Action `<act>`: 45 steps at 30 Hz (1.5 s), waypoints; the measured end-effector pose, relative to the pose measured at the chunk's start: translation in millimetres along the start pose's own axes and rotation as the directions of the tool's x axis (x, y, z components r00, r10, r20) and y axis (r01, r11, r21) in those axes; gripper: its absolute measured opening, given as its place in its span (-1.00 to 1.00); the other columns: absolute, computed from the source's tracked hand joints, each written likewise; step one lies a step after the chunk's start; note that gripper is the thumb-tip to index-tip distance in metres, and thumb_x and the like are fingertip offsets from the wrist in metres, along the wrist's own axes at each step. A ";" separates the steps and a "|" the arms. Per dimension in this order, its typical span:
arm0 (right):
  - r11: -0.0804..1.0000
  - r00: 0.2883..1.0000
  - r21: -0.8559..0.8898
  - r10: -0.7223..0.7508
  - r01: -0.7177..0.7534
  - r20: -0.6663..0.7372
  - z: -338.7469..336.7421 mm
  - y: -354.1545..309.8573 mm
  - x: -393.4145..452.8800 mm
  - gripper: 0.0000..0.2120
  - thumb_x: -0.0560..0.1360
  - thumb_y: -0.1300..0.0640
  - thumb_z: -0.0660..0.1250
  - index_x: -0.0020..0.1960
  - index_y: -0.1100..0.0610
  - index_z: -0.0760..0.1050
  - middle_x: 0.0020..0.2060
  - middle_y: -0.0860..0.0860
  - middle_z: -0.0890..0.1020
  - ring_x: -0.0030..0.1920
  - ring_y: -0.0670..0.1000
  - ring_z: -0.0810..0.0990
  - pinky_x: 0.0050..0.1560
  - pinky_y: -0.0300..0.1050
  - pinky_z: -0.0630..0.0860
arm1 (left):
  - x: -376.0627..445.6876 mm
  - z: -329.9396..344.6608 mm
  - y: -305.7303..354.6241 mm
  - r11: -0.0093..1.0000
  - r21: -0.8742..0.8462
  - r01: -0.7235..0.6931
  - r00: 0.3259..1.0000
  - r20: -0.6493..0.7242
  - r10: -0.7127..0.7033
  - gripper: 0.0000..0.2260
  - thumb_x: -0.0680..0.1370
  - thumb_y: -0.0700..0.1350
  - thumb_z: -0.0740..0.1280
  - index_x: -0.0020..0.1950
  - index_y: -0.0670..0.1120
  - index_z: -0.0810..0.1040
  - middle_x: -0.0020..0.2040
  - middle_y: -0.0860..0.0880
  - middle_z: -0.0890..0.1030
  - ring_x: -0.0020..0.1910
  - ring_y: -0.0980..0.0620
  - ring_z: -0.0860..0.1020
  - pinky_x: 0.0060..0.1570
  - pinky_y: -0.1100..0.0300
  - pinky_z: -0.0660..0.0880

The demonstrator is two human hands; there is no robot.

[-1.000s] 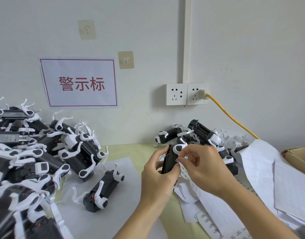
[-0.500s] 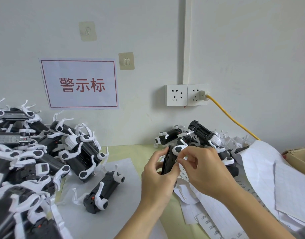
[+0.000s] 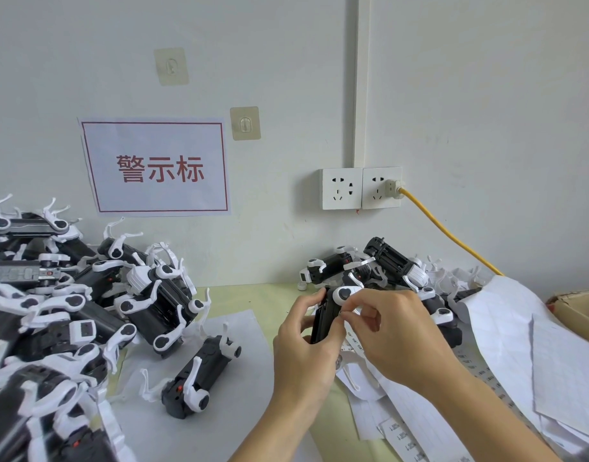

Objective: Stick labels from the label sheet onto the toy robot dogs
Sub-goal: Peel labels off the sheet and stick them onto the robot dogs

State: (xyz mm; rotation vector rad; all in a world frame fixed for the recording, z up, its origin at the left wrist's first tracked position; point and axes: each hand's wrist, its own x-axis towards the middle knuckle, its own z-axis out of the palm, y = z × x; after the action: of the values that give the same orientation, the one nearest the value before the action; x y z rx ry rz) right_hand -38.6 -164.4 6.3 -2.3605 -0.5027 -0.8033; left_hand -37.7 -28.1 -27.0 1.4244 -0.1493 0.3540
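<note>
Black-and-white plastic fills the left side: a heap of toy dogs lies stacked against the wall, legs sticking out every way. Above it a paper sign with red characters is stuck to the wall. Just right of the heap, one dog lies alone on a grey sheet, apart from the rest.

At centre the left hand grips a black dog body held upright, fingers curled round its left edge and thumb against its near face. The right hand meets it from the other side — thumb and forefinger pinched together at the body's right edge, just under a white leg joint. Whether a label sits between those fingertips I cannot tell. A narrow label strip shows below the pinch, between the two hands.

Behind the hands a smaller pile of dogs rests by the wall, under a double socket with a yellow cable plugged in. Further right, label sheets lie overlapped on the table — and a cardboard box sits at the edge.
</note>
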 end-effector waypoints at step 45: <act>0.990 0.989 0.051 -0.132 0.129 0.059 -2.6 -6.4 -7.0 -0.76 0.54 0.07 0.31 0.11 -0.15 0.69 -0.55 -0.08 0.40 -0.45 0.00 0.39 -0.36 -0.22 0.31 | 1.2 -4.1 5.4 0.990 -0.112 0.088 0.992 -0.085 -0.097 -0.64 0.57 -0.25 0.29 0.10 0.23 0.61 -0.13 -0.15 0.69 -0.50 0.07 0.49 -0.60 0.31 0.30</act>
State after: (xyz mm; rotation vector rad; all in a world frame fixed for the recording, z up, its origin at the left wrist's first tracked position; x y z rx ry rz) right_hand -48.2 -162.3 6.0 -2.3341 -0.7011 -0.7694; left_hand -38.8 -23.3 -22.1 1.3011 -0.0280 0.3283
